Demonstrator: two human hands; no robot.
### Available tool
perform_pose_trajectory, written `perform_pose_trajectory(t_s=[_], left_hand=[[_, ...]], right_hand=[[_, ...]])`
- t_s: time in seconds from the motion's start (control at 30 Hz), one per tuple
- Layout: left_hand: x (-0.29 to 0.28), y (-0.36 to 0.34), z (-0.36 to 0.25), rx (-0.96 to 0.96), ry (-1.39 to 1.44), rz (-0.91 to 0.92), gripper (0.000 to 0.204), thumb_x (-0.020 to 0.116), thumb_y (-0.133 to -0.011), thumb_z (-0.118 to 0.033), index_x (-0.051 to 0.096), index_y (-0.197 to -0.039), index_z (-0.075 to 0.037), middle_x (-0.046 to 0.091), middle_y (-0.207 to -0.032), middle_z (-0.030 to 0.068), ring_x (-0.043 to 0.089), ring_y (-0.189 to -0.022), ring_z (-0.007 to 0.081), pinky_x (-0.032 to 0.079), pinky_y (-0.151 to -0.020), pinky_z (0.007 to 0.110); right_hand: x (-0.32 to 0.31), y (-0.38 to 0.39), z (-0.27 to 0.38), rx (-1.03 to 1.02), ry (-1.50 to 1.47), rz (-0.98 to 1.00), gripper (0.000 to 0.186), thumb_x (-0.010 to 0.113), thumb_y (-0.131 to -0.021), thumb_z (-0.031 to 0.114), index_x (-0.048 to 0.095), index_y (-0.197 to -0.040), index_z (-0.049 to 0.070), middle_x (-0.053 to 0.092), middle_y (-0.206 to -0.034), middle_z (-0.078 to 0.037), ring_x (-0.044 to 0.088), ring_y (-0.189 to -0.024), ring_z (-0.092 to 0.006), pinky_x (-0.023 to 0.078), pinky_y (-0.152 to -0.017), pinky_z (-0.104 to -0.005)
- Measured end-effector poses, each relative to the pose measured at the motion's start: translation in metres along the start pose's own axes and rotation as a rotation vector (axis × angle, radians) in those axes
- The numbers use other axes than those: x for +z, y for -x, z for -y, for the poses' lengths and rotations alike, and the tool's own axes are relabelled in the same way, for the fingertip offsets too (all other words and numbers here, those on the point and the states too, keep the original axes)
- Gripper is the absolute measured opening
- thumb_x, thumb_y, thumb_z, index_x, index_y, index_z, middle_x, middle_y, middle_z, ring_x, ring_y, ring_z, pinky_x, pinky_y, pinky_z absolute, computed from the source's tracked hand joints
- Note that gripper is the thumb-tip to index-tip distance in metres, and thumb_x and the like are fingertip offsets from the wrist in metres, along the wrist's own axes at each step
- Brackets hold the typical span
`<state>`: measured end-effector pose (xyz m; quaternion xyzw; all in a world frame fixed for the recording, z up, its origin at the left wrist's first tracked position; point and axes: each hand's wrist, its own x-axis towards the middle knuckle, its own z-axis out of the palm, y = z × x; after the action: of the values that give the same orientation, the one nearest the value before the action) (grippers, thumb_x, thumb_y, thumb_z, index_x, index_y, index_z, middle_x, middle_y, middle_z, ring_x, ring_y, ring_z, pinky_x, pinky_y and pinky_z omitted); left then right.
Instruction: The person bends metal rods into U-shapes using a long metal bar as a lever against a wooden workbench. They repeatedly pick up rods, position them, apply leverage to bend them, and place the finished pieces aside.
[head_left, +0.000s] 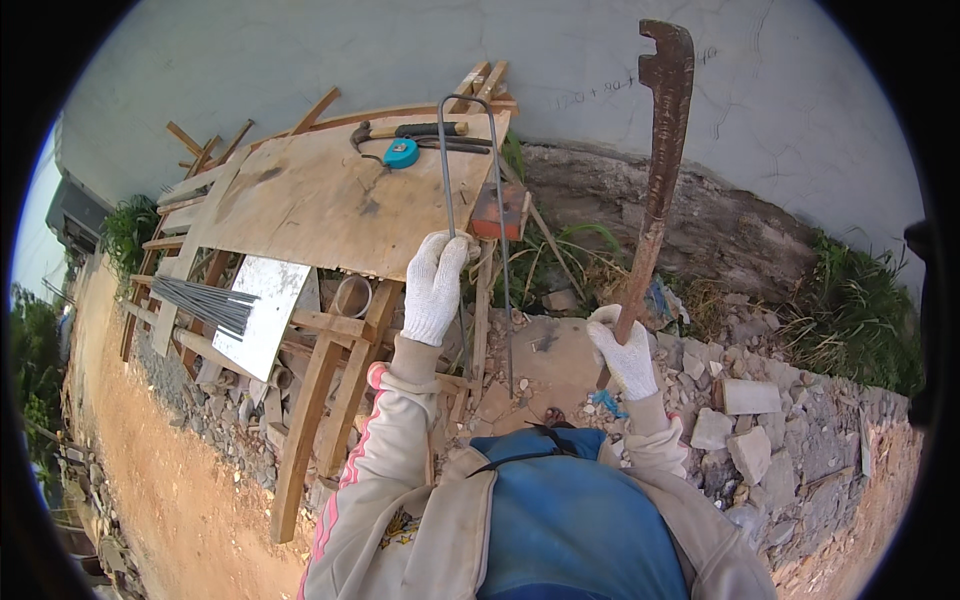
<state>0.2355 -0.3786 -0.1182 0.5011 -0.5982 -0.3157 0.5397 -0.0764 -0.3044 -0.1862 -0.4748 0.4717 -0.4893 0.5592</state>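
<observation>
In my white-gloved left hand is a thin steel rod, bent into a tall narrow U. Its rounded bend points away from me, and its two legs hang toward the ground beside the bench. My right hand, also gloved in white, is wrapped round the lower end of a rusty rebar bending bar. That bar stands up at a slight tilt, its notched hooked head at the top, apart from the rod. An orange-red block sits at the bench's right edge, close to the rod.
On the plywood-topped bench lie a hammer and a teal tape measure. A bundle of cut rods rests on a white board at left. Rubble and a low wall lie to the right; a grey wall stands behind.
</observation>
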Motion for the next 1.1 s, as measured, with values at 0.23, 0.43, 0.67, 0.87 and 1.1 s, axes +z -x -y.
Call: perform_pose_trajectory(t_s=[0.23, 0.43, 0.67, 0.87, 1.1], left_hand=[[0.04, -0.008, -0.003, 0.016, 0.757, -0.177, 0.027, 0.056, -0.114, -0.02, 0.06, -0.098, 0.001, 0.064, -0.131, 0.016, 0.074, -0.107, 0.0262, 0.06, -0.099, 0.041], [0.044, 0.005, 0.039, -0.229, 0.547, -0.318, 0.028, 0.058, -0.114, -0.025, 0.066, -0.103, -0.001, 0.071, -0.115, 0.0104, 0.074, -0.1, 0.0225, 0.06, -0.096, 0.036], [0.064, 0.008, 0.05, -0.357, 0.043, -0.112, 0.043, 0.062, -0.108, -0.035, 0.072, -0.118, 0.006, 0.072, -0.105, 0.0091, 0.063, -0.095, 0.0159, 0.051, -0.088, 0.033], [0.074, -0.015, 0.024, -0.458, 0.2, -0.086, 0.044, 0.065, -0.107, -0.033, 0.07, -0.127, 0.006, 0.073, -0.109, 0.0101, 0.067, -0.095, 0.016, 0.056, -0.085, 0.033], [0.049, -0.025, 0.032, -0.254, 0.134, -0.12, 0.04, 0.064, -0.107, -0.029, 0.071, -0.128, 0.004, 0.075, -0.113, 0.011, 0.071, -0.098, 0.0163, 0.057, -0.089, 0.034]], right_hand=[[0.061, -0.057, -0.008, -0.028, -0.134, 0.146, 0.045, 0.07, -0.105, 0.013, 0.062, -0.146, -0.003, 0.07, -0.082, -0.003, 0.065, -0.065, -0.0101, 0.049, -0.055, -0.0248], [0.036, -0.078, 0.004, 0.11, -0.055, 0.171, 0.037, 0.073, -0.105, 0.015, 0.065, -0.134, -0.007, 0.064, -0.072, -0.003, 0.057, -0.056, -0.009, 0.044, -0.05, -0.0251], [-0.026, -0.153, 0.037, 0.118, 0.321, 0.335, 0.025, 0.077, -0.1, 0.022, 0.07, -0.112, 0.001, 0.064, -0.071, -0.001, 0.056, -0.054, -0.0085, 0.043, -0.051, -0.0264], [-0.029, -0.239, 0.068, 0.02, 0.544, 0.497, 0.027, 0.078, -0.097, 0.028, 0.069, -0.1, 0.003, 0.063, -0.067, -0.002, 0.053, -0.05, -0.0102, 0.042, -0.049, -0.0297], [-0.002, -0.264, 0.044, 0.142, 0.542, 0.547, 0.028, 0.077, -0.097, 0.031, 0.067, -0.097, 0.005, 0.062, -0.067, 0.001, 0.052, -0.048, -0.008, 0.039, -0.045, -0.0271]])
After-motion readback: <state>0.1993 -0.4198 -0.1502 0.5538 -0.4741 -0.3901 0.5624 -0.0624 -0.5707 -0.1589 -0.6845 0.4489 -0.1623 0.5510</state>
